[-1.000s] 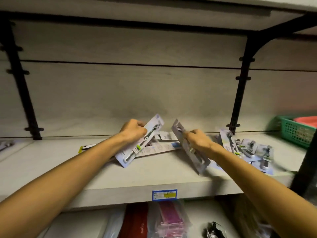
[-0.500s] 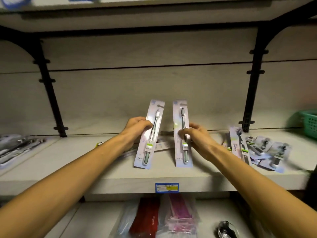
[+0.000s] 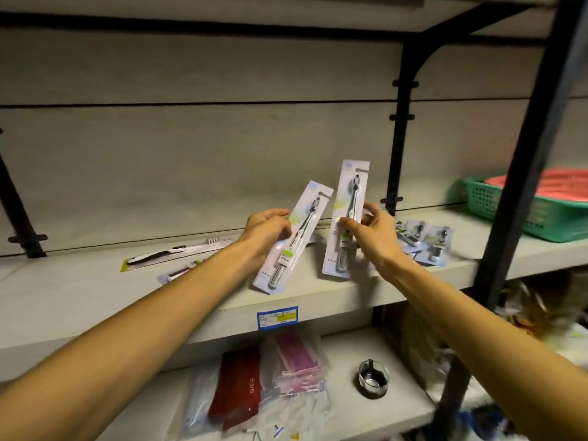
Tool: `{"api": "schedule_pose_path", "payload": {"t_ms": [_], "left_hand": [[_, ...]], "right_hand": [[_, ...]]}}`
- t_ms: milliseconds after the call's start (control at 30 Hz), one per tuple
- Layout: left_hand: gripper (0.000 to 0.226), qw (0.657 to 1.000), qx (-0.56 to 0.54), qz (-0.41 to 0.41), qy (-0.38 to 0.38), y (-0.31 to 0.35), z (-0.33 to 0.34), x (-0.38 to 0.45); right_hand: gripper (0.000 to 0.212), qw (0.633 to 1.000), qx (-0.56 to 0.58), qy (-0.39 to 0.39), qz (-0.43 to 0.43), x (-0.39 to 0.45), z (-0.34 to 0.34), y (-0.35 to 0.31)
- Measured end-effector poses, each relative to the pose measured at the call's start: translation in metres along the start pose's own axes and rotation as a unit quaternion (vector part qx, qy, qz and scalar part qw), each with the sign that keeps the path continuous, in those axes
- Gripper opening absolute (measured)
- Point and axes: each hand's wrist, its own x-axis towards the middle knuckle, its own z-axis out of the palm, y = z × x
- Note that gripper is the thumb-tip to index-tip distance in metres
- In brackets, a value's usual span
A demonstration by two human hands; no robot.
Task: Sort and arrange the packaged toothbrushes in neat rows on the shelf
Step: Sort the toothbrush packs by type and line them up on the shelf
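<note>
Pale blister packs, two, one held in each hand above the shelf [image 3: 95, 291].

Left hand [image 3: 265, 229]: fingers clamped on the left toothbrush pack [image 3: 294, 238], tilted right, its lower end near the shelf's front. Right hand [image 3: 370, 232]: fingers pinched on the right toothbrush pack [image 3: 346, 218], near upright. Loose packs [image 3: 424, 238] lie behind the right hand; two flat packs [image 3: 165, 257] lie at left. Green basket [image 3: 496, 202] at far right.

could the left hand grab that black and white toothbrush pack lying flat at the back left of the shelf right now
Probably not yet: the left hand already holds a toothbrush pack. The bare shelf leaves the way to the flat pack free.
</note>
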Motion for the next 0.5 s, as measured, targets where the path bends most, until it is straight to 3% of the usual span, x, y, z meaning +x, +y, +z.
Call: {"api": "schedule_pose_path", "payload": {"t_ms": [100,200,333,500], "left_hand": [[0.052,1.0,-0.019,0.003,-0.008,-0.009,0.029,0.011],[0.058,1.0,-0.011,0.012,-0.027,-0.017,0.061,0.021],[0.052,0.998,0.055,0.04,-0.018,-0.035,0.099,0.032],[0.047,0.961,0.245,0.12,-0.046,-0.059,0.126,0.045]], "right_hand": [[0.037,0.996,-0.067,0.057,0.0,0.007,-0.038,0.0],[0.013,0.984,-0.141,0.109,0.027,0.021,-0.075,0.005],[0.003,0.973,-0.194,0.11,0.066,0.046,-0.1,0.024],[0.027,0.954,-0.294,0.031,0.044,0.076,-0.105,0.04]]}}
